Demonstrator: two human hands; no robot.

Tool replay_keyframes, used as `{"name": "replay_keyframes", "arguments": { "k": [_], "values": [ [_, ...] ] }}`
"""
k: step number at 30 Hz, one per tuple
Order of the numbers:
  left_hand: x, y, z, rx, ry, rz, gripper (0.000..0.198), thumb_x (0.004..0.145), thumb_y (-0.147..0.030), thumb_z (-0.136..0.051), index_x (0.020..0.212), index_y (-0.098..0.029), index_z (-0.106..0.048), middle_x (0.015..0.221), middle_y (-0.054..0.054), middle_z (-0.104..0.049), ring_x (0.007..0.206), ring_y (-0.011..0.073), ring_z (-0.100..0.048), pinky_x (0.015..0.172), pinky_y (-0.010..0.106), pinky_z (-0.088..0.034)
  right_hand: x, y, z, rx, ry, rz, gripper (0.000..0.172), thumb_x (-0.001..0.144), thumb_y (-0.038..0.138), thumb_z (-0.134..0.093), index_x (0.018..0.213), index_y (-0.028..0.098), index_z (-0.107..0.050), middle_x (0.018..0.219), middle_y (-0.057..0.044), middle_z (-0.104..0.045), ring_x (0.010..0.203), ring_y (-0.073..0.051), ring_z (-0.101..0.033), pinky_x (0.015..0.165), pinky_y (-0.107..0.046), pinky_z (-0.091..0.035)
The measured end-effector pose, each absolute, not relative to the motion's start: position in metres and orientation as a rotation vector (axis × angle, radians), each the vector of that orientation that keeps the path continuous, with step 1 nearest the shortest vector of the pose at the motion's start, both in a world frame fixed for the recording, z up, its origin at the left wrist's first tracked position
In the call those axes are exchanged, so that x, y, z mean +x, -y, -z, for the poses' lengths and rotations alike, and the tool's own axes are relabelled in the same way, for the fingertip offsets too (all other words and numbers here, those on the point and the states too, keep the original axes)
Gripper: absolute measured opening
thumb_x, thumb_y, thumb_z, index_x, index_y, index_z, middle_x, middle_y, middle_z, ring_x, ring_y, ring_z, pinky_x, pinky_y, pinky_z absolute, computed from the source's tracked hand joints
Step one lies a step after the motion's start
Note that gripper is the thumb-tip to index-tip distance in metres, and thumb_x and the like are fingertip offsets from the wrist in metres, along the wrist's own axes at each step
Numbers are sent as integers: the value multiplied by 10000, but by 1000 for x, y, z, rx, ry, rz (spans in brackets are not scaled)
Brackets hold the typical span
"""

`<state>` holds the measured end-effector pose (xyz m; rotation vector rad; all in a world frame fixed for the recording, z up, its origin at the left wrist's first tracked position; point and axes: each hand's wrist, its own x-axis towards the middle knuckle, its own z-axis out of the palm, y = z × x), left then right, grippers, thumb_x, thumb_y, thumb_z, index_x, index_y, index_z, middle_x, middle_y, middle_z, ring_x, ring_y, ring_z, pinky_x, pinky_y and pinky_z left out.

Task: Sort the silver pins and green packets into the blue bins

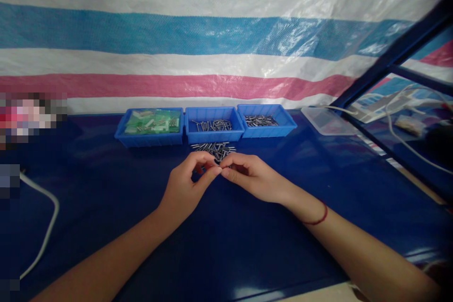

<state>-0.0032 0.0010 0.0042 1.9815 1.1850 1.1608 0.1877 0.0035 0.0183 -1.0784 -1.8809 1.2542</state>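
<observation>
A plastic tarp with broad white, blue and pink stripes hangs behind a glossy dark-blue table. Three blue plastic bins stand in a row at the table's far side: the left bin holds green plastic packets, while the middle bin and the right bin hold many slim metal pieces, apparently screws or pins. A loose pile of similar metal pieces lies on the table just in front of the middle bin, partly hidden by the fingers. The person's left hand and right hand, the right wearing a dark red bracelet, meet at the near edge of this pile. On each, thumb and forefinger are pinched closed, tip to tip with the other hand; whether a small piece sits between them cannot be told, as the fingers cover the spot. Such fine work seems to call for a light, even pinch, with both wrists steady and the fingertips low over the pile, so that a slipped piece would drop among the others rather than roll away.
</observation>
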Motion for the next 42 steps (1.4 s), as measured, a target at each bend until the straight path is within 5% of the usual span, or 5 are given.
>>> {"name": "replay_keyframes", "arguments": {
  "k": [22, 31, 37, 42],
  "values": [
    [-2, 0, -12, 2016, -1222, -1093, 69, 862, -246, -588, 859, -208, -645, 830, -16, -702, 725, 128, -634, 722, 247, -511, 186, -2, -17, -1085, 1706, -1325, 152, 880, 335, -554, 901, 185, -558, 754, 14, -511, 617, -98, -454, 573, -238, -379],
    [-4, -3, -5, 2073, -1186, -1075, 58, 874, -227, -587, 888, -205, -638, 876, -2, -688, 794, 136, -629, 768, 262, -495, 186, 4, -19, -1081, 1748, -1063, 178, 901, 383, -529, 909, 205, -534, 741, 1, -521, 609, -113, -464, 554, -248, -386],
    [-2, 0, -9, 2184, -1131, -1001, 86, 895, -241, -552, 910, -206, -629, 888, 19, -689, 849, 166, -635, 803, 309, -487, 186, 7, -26, -1082, 1910, -700, 177, 889, 320, -549, 768, 191, -560, 711, -9, -550, 598, -108, -461, 571, -255, -381],
    [-4, -1, -10, 2250, -1232, -1037, 121, 906, -253, -520, 976, -210, -608, 972, 46, -679, 958, 196, -614, 868, 359, -468, 196, -10, -24, -1231, 1356, -1000, 323, 857, 421, -564, 633, 190, -543, 573, 18, -505, 478, -92, -407, 466, -250, -310]
  ]
}}
